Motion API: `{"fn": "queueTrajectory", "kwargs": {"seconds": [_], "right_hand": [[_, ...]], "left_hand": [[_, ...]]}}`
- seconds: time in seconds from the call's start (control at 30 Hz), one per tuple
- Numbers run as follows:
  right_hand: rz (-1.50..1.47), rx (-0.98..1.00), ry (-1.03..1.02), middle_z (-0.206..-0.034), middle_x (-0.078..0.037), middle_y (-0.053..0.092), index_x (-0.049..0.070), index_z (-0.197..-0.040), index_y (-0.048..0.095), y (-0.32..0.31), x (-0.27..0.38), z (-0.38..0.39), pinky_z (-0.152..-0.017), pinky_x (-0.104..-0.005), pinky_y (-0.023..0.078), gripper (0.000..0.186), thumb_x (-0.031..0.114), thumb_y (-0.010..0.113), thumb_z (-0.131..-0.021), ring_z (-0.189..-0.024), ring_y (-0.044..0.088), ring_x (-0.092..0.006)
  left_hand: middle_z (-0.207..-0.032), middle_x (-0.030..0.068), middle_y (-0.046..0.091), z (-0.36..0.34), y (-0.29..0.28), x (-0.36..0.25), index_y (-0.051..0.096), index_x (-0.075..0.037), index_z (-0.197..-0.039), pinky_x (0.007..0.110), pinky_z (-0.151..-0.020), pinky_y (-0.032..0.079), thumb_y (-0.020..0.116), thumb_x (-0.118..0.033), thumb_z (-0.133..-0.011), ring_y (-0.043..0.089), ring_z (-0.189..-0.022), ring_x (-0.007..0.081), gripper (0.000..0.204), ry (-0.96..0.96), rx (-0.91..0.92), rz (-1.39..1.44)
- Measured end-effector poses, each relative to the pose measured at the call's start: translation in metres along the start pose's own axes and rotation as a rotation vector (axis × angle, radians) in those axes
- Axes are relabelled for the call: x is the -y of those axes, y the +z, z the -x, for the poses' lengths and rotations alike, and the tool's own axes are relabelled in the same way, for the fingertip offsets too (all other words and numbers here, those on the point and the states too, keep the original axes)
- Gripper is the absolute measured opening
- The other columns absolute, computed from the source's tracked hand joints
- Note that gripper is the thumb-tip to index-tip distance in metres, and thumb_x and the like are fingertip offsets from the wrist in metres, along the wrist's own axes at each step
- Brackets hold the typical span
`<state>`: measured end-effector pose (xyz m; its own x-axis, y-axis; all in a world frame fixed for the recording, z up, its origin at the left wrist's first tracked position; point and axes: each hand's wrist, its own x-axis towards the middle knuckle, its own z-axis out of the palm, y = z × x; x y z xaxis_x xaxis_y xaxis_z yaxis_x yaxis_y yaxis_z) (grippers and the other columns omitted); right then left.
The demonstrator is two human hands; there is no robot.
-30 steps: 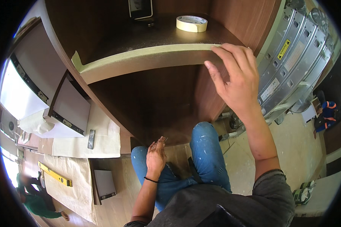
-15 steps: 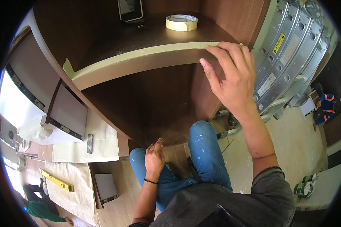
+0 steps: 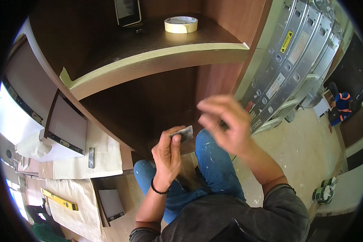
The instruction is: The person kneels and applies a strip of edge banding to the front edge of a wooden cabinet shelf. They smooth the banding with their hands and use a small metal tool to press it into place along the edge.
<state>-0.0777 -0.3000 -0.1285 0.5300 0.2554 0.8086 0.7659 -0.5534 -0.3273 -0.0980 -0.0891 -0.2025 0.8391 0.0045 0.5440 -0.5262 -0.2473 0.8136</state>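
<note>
In my left hand [image 3: 166, 155], a small flat grey piece [image 3: 184, 134] with a pale end, like a short blade, is pinched between thumb and fingers above my knees. My right hand [image 3: 228, 125] is in the air to its right, smeared by motion; whether anything is in it cannot be made out. Beyond both hands, a strip of masking tape [image 3: 149, 56] runs along the front edge of the brown shelf [image 3: 121, 79]. Its left end sticks up, and its right end reaches the side panel. A roll of masking tape [image 3: 181, 25] lies on the shelf top.
A phone-like device [image 3: 128, 12] leans at the shelf's back. A folded metal ladder [image 3: 286, 60] stands at right. On the left are drawers [image 3: 68, 127], a dark bar [image 3: 91, 158] and a yellow spirit level [image 3: 59, 199]. Other people are partly visible at both sides.
My right hand has left the tape's right end and come down toward me. My left hand has risen from my lap, and the grey piece now shows in it.
</note>
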Motion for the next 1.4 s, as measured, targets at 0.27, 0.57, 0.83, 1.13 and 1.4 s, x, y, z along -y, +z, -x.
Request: {"fn": "queueTrajectory", "kwargs": {"seconds": [0.27, 0.57, 0.83, 1.13, 1.4], "right_hand": [[0.507, -0.154, -0.225, -0.119, -0.011, 0.071, 0.004, -0.123, 0.075, -0.033, -0.048, -0.08, -0.093, -0.0443, 0.054, 0.031, 0.013, 0.083, -0.094, -0.107, 0.065, -0.0333], [0.493, -0.135, -0.243, -0.108, -0.009, 0.073, 0.004, -0.106, 0.079, -0.04, -0.055, -0.095, -0.082, -0.0394, 0.055, 0.02, 0.006, 0.087, -0.088, -0.097, 0.067, -0.03], [0.643, -0.119, -0.074, -0.1, -0.009, 0.073, 0.005, -0.1, 0.08, -0.05, -0.043, -0.092, -0.076, -0.0357, 0.055, 0.026, 0.007, 0.094, -0.079, -0.09, 0.068, -0.0271], [0.717, -0.104, 0.033, -0.101, -0.01, 0.074, 0.003, -0.103, 0.078, -0.046, -0.018, -0.105, -0.078, -0.035, 0.056, 0.036, 0.003, 0.097, -0.072, -0.092, 0.07, -0.0265], [0.654, -0.187, 0.057, -0.104, -0.011, 0.075, 0.003, -0.107, 0.079, -0.041, -0.016, -0.102, -0.082, -0.0353, 0.056, 0.041, 0.004, 0.098, -0.071, -0.095, 0.071, -0.0266]], "left_hand": [[-0.094, 0.016, 0.079, 0.011, 0.021, 0.076, 0.074, -0.001, -0.121, 0.035, -0.078, 0.059, 0.059, -0.022, -0.117, 0.074, -0.082, 0.0212, 0.025, -0.167, 0.031, -0.043], [-0.095, 0.0262, 0.076, 0.007, 0.082, 0.156, 0.072, -0.007, -0.12, 0.05, -0.073, 0.058, 0.06, -0.024, -0.115, 0.075, -0.086, 0.0459, 0.022, -0.232, 0.297, -0.078], [-0.105, 0.0252, 0.078, 0.011, 0.14, 0.209, 0.072, -0.013, -0.125, 0.059, -0.083, 0.058, 0.057, -0.031, -0.114, 0.074, -0.095, 0.0491, 0.026, -0.154, 0.638, -0.087], [-0.12, 0.0284, 0.076, 0.008, 0.145, 0.265, 0.066, -0.014, -0.136, 0.063, -0.101, 0.053, 0.047, -0.043, -0.116, 0.069, -0.111, 0.0555, 0.04, -0.249, 0.903, -0.195], [-0.122, 0.0311, 0.075, 0.007, 0.131, 0.271, 0.066, -0.012, -0.142, 0.063, -0.105, 0.051, 0.046, -0.047, -0.116, 0.068, -0.114, 0.056, 0.048, -0.258, 0.865, -0.215]]}}
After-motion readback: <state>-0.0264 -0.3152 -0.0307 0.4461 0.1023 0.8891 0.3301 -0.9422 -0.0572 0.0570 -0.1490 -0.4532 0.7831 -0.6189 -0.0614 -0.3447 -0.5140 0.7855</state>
